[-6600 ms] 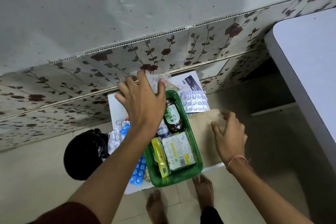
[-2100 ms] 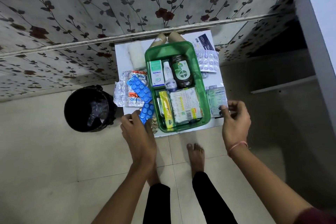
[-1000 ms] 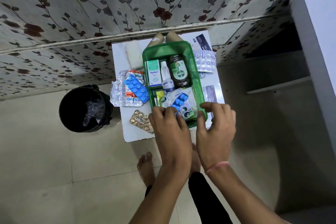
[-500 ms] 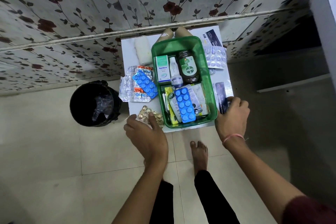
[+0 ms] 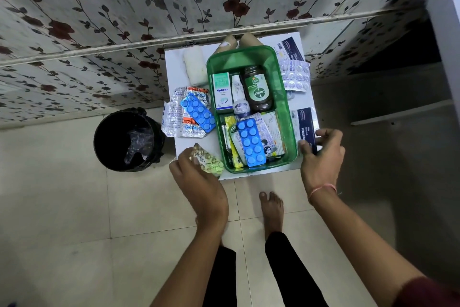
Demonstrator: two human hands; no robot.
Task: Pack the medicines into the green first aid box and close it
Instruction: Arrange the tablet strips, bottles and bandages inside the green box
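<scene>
The open green first aid box (image 5: pixel 281 62) stands on a small white table (image 5: pixel 175 67). It holds an Optibex carton (image 5: pixel 222 93), a white dropper bottle (image 5: pixel 238 97), a brown Dettol bottle (image 5: pixel 257 90) and a blue blister strip (image 5: pixel 251 142) lying on sachets. My left hand (image 5: pixel 199 182) grips a gold capsule strip (image 5: pixel 207 161) at the table's front left corner. My right hand (image 5: pixel 321 154) pinches a dark blue dressing packet (image 5: pixel 305 125) just right of the box.
Left of the box lie a second blue blister strip (image 5: pixel 198 112) on silver foil strips (image 5: pixel 171 120) and a white gauze roll (image 5: pixel 195 67). A silver blister strip (image 5: pixel 295 75) and a printed packet (image 5: pixel 288 49) lie at the back right. A black bin (image 5: pixel 129 140) stands on the floor left of the table.
A blue blister strip went from the table's left side into the box. My left hand then moved back to the gold capsule strip and took hold of it; my right hand returned to the dressing packet.
</scene>
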